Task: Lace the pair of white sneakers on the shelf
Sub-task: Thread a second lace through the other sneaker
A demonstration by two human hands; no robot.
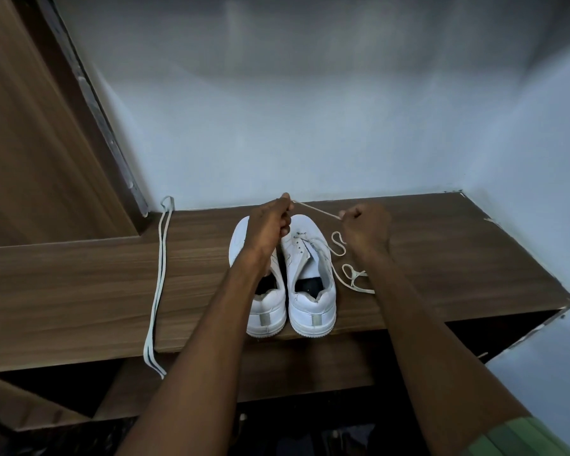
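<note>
Currently on the right sneaker [311, 274]: both sneakers sit side by side on the shelf [79, 274], heels toward the camera, toes toward the wall [310, 110]. Left sneaker [264, 311] looks unlaced, though the left forearm hides most of its tongue area.

Left hand [270, 222] is curled, fingertips pinching one end of the lace [313, 210] above the toes. Right hand [364, 227] is curled too, pinching the same lace further along. The stretch between them is taut, well above the shoe. The rest of that lace runs down to the lower eyelets of the right sneaker, and its slack lies in loops on the shelf just beside that shoe, on its right.

A second lace [158, 281] lies doubled on the shelf, well left of the shoes, its folded end hanging over the front edge. Untouched.

Judgement: early stage, lace looks started through only the lowest eyelets of one shoe. Hands seem to be straightening the lace or evening its ends. Cannot tell how many eyelets are threaded.

Next move likely needs: find the lace tip, aim it at the next free eyelet, pull through while the other hand steadies the shoe. Loose loops on the right could snag or knot if pulled fast.
</note>
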